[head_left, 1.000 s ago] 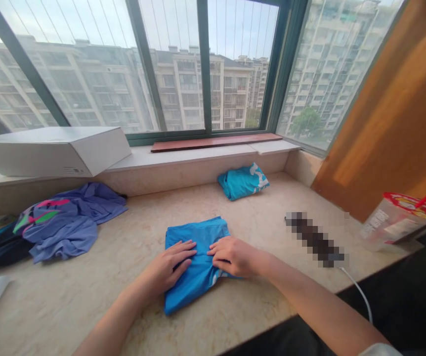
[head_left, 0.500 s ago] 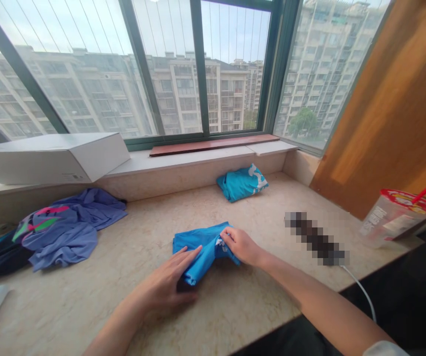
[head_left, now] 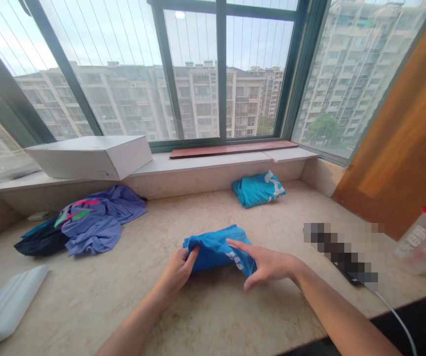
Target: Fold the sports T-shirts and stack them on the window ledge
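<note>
I see the folded blue cloth [head_left: 213,249] in the middle of the stone counter [head_left: 205,316], its left end pinched by the left hand [head_left: 179,268], while the right hand [head_left: 270,264] hangs spread around the other end, though whether it touches I can't tell; a teal bundle [head_left: 255,191] lies behind, near the window ledge [head_left: 205,164], a purple garment [head_left: 104,225] off left

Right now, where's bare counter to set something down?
Bare counter: between the purple cloth and blue cloth; also between the white object and left hand. Crowded: back left, purple cloth against dark cloth; centre, left hand and right hand at blue cloth; right, pixelated item and cup.
</note>
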`<state>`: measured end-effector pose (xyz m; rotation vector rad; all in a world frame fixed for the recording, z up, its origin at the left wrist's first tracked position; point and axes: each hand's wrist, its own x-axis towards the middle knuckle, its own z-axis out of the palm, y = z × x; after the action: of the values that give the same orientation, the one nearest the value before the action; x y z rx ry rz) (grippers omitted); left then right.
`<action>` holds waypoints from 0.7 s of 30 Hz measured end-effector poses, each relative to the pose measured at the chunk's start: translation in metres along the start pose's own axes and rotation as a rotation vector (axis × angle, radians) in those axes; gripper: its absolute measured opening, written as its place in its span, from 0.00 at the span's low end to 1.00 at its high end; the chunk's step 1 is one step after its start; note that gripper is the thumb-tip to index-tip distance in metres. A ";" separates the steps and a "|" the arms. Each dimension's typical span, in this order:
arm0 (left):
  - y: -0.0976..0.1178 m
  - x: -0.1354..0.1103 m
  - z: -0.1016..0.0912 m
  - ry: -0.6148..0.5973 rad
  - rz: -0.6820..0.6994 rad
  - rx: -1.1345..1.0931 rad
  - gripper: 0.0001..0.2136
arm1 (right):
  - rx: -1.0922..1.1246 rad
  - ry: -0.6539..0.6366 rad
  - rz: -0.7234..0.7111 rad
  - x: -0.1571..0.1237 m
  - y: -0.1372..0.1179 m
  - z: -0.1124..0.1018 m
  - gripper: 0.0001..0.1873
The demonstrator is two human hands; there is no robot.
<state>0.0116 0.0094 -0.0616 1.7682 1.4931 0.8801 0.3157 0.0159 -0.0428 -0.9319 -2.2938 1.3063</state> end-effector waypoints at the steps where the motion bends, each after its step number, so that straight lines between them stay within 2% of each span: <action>1: 0.001 0.000 0.000 0.002 -0.021 -0.026 0.25 | -0.046 0.008 -0.003 0.000 0.000 0.002 0.58; 4: 0.002 0.002 -0.002 0.003 -0.037 -0.098 0.23 | -0.142 0.100 -0.062 0.006 0.002 0.008 0.44; 7: -0.001 0.005 -0.005 0.022 0.003 -0.175 0.19 | -0.172 0.307 -0.109 0.013 0.005 0.013 0.30; 10: -0.006 0.007 -0.006 0.065 0.006 -0.219 0.18 | -0.078 0.487 -0.008 0.022 0.011 0.015 0.18; 13: -0.010 0.006 -0.006 0.099 -0.050 -0.206 0.22 | 0.055 0.643 0.127 0.033 0.020 0.013 0.21; 16: -0.012 0.004 -0.004 0.173 -0.050 -0.098 0.27 | 0.035 0.781 0.167 0.039 0.027 0.011 0.25; 18: -0.016 0.003 -0.002 0.219 0.009 -0.002 0.28 | -0.053 0.744 0.111 0.037 0.026 0.012 0.27; 21: -0.025 0.004 0.000 0.235 0.109 0.113 0.28 | -0.223 0.510 0.035 0.029 0.018 0.017 0.33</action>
<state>-0.0021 0.0170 -0.0818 1.8952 1.6340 1.1108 0.2911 0.0318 -0.0675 -1.2173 -2.0427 0.7175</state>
